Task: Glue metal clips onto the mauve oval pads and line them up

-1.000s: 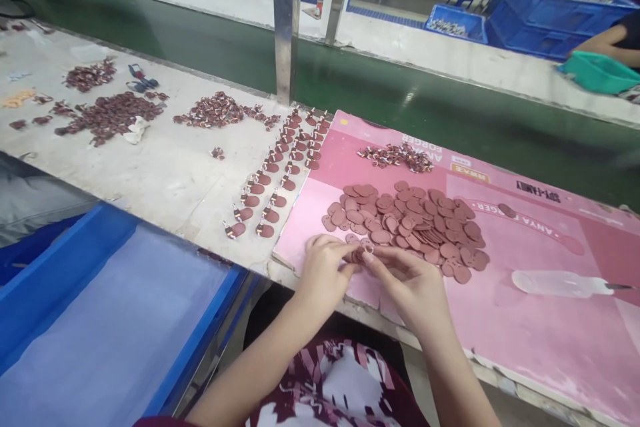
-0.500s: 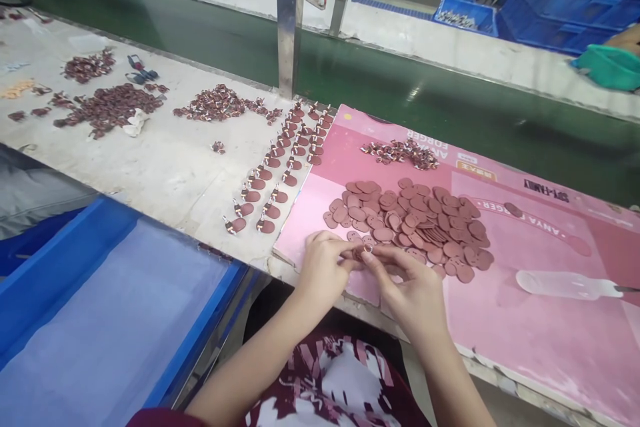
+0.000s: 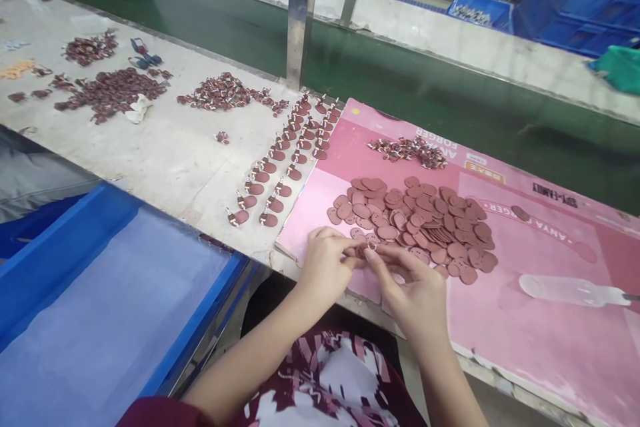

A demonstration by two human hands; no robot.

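Observation:
My left hand [image 3: 327, 260] pinches a brown oval piece [image 3: 361, 251] between thumb and fingers at the near edge of the pink board. My right hand [image 3: 407, 273] meets it from the other side, its fingertips closed on a small figure part [image 3: 371, 247] with a pale edge, pressed against the oval; most of it is hidden. Just beyond my hands spreads a pile of brown oval pieces [image 3: 420, 220], some with small holes. Farther back on the board lies a heap of small dark figure parts [image 3: 415, 150]. Left of the board, assembled pieces [image 3: 267, 219] stand in rows.
A clear squeeze bottle [image 3: 565, 290] lies on the pink board [image 3: 525, 347] at right. More piles of small brown parts [image 3: 220, 92] lie on the white table. A metal post [image 3: 303, 20] rises behind the rows. At lower left is a blue bin [image 3: 60, 267].
The camera view has shifted slightly, so the table things sit a little farther right. Both hands stay together on the same small pieces, with barely any finger movement.

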